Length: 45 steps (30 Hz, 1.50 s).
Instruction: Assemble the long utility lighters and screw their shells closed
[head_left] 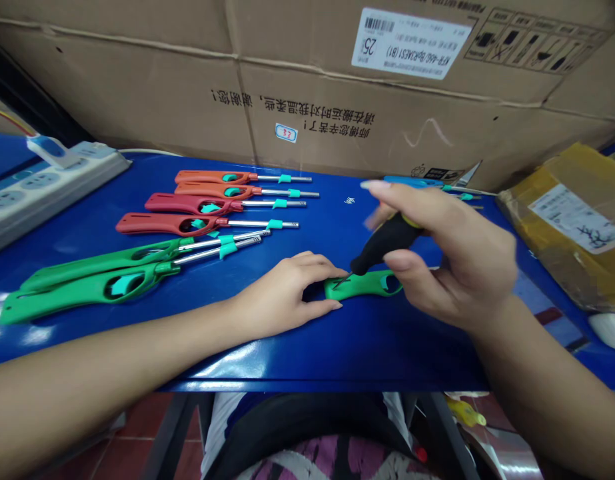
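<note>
On the blue table in front of me lies a green utility lighter [367, 283], its handle end pinched between the thumb and fingers of my left hand [287, 290]. My right hand [462, 257] is closed around a screwdriver [384, 245] with a black and yellow handle. The screwdriver slants down to the left, its tip at the lighter's handle; I cannot tell whether it sits in a screw. Part of the lighter towards its nozzle is hidden behind my right hand. A few tiny silvery pieces [349, 200], perhaps screws, lie beyond the lighter.
Left of centre are two orange lighters [207, 177], two red lighters [172, 223] and two green lighters [77, 293]. Blue lighters [412, 181] lie partly behind my right hand. A power strip [52, 177] is at left, a large carton [187, 87] behind, a taped package [572, 227] at right.
</note>
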Each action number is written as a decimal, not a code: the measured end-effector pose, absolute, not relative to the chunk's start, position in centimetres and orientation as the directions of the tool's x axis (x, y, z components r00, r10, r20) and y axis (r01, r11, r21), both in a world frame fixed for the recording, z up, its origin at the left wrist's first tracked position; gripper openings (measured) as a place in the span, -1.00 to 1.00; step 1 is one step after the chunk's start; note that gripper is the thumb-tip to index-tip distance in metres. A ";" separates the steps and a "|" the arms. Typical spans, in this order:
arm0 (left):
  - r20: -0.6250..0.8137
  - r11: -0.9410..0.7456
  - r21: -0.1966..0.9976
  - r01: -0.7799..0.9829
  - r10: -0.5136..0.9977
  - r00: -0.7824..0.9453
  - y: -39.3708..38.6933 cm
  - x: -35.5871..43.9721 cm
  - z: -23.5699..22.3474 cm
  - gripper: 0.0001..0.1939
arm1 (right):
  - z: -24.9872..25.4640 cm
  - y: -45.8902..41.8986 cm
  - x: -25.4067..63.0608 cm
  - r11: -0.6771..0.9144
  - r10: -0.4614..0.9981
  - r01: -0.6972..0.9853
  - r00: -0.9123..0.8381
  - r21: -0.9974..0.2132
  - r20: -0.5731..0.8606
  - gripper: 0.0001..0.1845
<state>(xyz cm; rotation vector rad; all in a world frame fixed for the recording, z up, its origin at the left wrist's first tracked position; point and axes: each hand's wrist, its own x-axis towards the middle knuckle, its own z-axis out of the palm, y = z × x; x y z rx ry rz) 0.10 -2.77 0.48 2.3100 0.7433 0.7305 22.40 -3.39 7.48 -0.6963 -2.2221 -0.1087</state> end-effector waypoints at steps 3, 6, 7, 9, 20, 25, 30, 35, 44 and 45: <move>0.304 -0.662 0.673 0.331 0.655 0.692 -2.8 0.1 0.5 -0.68 | 7.6 -3.4 22.3 0.845 0.497 0.480 -0.544 -0.235 0.676 -0.56; 0.316 -0.667 0.668 0.328 0.654 0.687 -2.8 0.1 0.4 -0.68 | 7.7 -3.4 22.2 0.864 0.419 0.477 -0.501 -0.162 0.757 -0.66; 0.319 -0.669 0.667 0.327 0.654 0.686 -2.8 0.1 0.4 -0.68 | 7.8 -3.4 22.1 0.871 0.377 0.478 -0.503 -0.113 0.778 -0.66; 0.321 -0.670 0.667 0.326 0.654 0.685 -2.8 0.1 0.4 -0.68 | 7.9 -3.4 22.1 0.873 0.378 0.479 -0.544 -0.093 0.749 -0.61; 0.316 -0.666 0.669 0.330 0.657 0.685 -2.9 0.1 0.4 -0.65 | 7.6 -3.0 22.2 0.857 0.403 0.504 -0.521 -0.109 0.753 -0.57; 0.313 -0.667 0.667 0.331 0.655 0.688 -2.8 0.1 0.4 -0.68 | 7.6 -3.2 22.1 0.864 0.413 0.482 -0.518 -0.144 0.749 -0.58; 0.316 -0.665 0.673 0.324 0.655 0.686 -2.9 0.1 0.3 -0.68 | 7.7 -3.3 22.1 0.856 0.368 0.515 -0.553 -0.041 0.748 -0.56; 0.311 -0.669 0.668 0.327 0.649 0.694 -2.8 0.1 0.3 -0.68 | 7.7 -3.5 22.0 0.855 0.390 0.514 -0.547 -0.070 0.741 -0.62; 0.311 -0.665 0.671 0.328 0.654 0.689 -2.9 0.2 0.4 -0.72 | 7.7 -3.3 21.8 0.884 0.404 0.434 -0.527 -0.172 0.748 -0.63; 0.312 -0.666 0.669 0.328 0.653 0.690 -2.9 0.2 0.5 -0.73 | 7.8 -3.4 21.8 0.882 0.376 0.453 -0.510 -0.131 0.773 -0.66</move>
